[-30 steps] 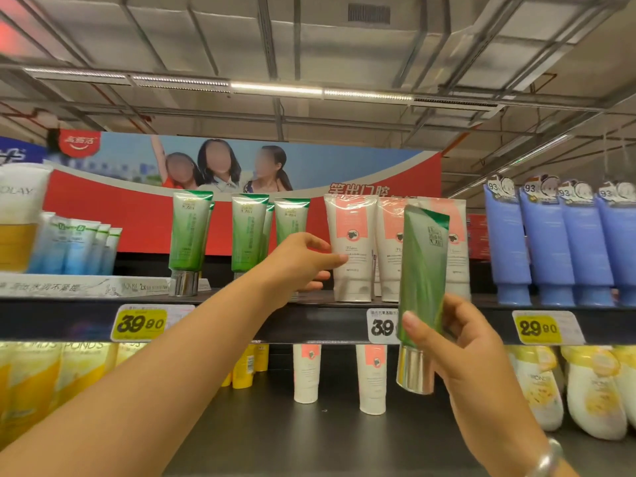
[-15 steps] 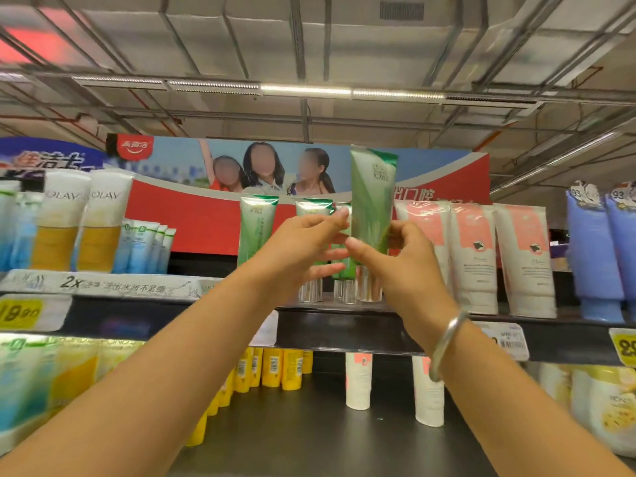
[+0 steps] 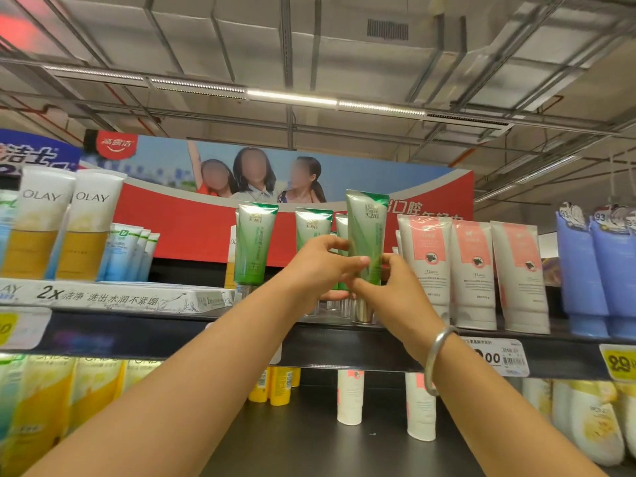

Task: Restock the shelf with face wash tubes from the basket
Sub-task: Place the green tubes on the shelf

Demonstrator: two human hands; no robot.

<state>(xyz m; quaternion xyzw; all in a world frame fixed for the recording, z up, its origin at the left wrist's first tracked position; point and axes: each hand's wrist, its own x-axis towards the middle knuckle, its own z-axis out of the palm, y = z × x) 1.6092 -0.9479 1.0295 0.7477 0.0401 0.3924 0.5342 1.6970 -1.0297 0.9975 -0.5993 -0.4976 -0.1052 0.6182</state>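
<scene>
We saw both hands raised to the upper shelf [image 3: 344, 333], meeting around one green face wash tube [image 3: 366, 235] that stood upright, silver cap down, with the cap at the front edge of the shelf; whether the cap rested on the board or hung just above it we could not tell, since the fingers covered its foot. The left hand [image 3: 320, 266] came in from the left, its thumb laid across the lower front of the tube and its fingers curled behind, so that grip was closed on the tube's lower body. The right hand [image 3: 385, 287], with a silver bangle [image 3: 435, 359] on the wrist, pinched the same tube from the right and below, near the cap. Most of the tube rose above both grips, its crimped top standing clear of the fingers. Just behind and to the left stood more green tubes [image 3: 254, 242] of the same kind, in a row. To the right, close beside the held tube, stood white and pink tubes [image 3: 425, 263], and further right blue tubes [image 3: 581, 270]. At far left stood two Olay tubes [image 3: 69, 222]. Yellow bottles [image 3: 275, 387] sat on the lower shelf.
</scene>
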